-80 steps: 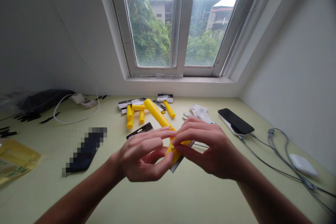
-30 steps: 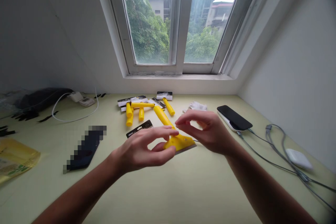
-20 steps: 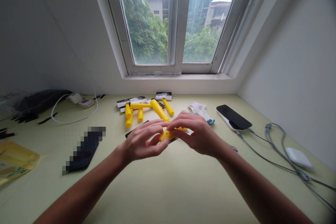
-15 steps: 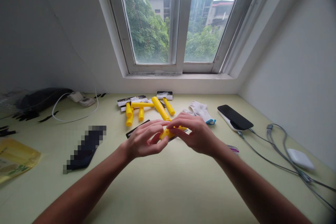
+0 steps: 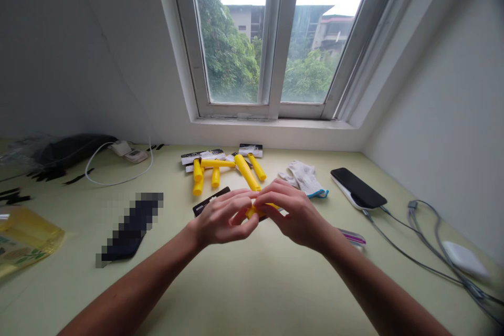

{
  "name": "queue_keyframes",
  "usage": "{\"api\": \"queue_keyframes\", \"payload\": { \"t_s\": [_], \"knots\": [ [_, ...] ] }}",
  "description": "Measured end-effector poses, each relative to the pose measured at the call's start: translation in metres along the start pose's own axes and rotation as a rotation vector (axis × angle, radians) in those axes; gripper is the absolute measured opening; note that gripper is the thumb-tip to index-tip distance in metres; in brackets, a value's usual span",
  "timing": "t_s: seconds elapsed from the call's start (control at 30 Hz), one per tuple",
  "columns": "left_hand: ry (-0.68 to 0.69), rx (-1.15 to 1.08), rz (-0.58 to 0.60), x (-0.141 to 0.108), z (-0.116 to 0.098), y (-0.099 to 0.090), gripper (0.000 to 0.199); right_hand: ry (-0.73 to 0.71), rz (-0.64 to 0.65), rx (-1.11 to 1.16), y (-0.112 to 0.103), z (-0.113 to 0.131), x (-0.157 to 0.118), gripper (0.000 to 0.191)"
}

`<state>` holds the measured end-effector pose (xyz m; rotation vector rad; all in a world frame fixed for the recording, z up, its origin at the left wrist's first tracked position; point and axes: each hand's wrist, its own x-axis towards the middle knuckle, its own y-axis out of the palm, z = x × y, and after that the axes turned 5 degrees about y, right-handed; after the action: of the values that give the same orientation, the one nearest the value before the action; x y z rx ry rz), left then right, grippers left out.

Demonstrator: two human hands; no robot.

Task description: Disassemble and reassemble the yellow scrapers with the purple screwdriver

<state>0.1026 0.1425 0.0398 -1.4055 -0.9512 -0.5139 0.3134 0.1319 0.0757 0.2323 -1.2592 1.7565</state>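
Note:
Both hands meet over a yellow scraper, whose thick handle points away toward the window. Its yellow head and a thin grey edge show only partly between my fingers. My left hand pinches the head from the left, thumb and fingers curled around it. From the right, my right hand grips the same head, with its fingertips touching those of the left. A black card lies just behind my left hand. Beyond are several other yellow-handled tools on black-and-white packaging cards.
White gloves with blue trim lie behind my right hand. At the right are a black phone, grey cables and a white case. A pixelated dark object and a yellow pouch lie at the left.
The view has shifted slightly, so everything sits a little lower and further right. Both hands keep their hold on the scraper, with only small finger movement.

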Motion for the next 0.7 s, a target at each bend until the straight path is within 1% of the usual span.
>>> {"api": "queue_keyframes", "payload": {
  "t_s": [0.07, 0.13, 0.27, 0.43, 0.57, 0.63, 0.7],
  "knots": [
    [-0.003, -0.031, -0.02, -0.0002, -0.0005, 0.0002, 0.029, 0.005, 0.004, 0.017, -0.0007, 0.001, 0.0, 0.016],
    [-0.05, -0.082, -0.036, -0.001, -0.0006, -0.0001, 0.029, 0.008, 0.004, 0.029, -0.0014, 0.0026, 0.0001, 0.018],
    [-0.197, -0.187, -0.051, -0.0028, 0.0014, -0.0018, 0.022, 0.039, -0.002, 0.056, -0.0012, 0.0049, -0.0002, 0.022],
    [-0.269, -0.264, -0.064, -0.0038, 0.0046, -0.0037, 0.017, 0.109, 0.019, 0.092, 0.0002, 0.003, -0.0011, 0.025],
    [-0.366, -0.347, -0.094, -0.004, 0.005, -0.0051, 0.013, 0.157, 0.038, 0.114, -0.0006, 0.0017, -0.0017, 0.024],
    [-0.382, -0.366, -0.095, -0.0041, 0.0047, -0.0055, 0.011, 0.178, 0.035, 0.118, -0.0005, 0.002, -0.0005, 0.024],
    [-0.354, -0.342, -0.087, -0.0042, 0.0046, -0.0057, 0.012, 0.191, 0.032, 0.109, -0.0015, 0.0021, 0.002, 0.025]
  ]
}}
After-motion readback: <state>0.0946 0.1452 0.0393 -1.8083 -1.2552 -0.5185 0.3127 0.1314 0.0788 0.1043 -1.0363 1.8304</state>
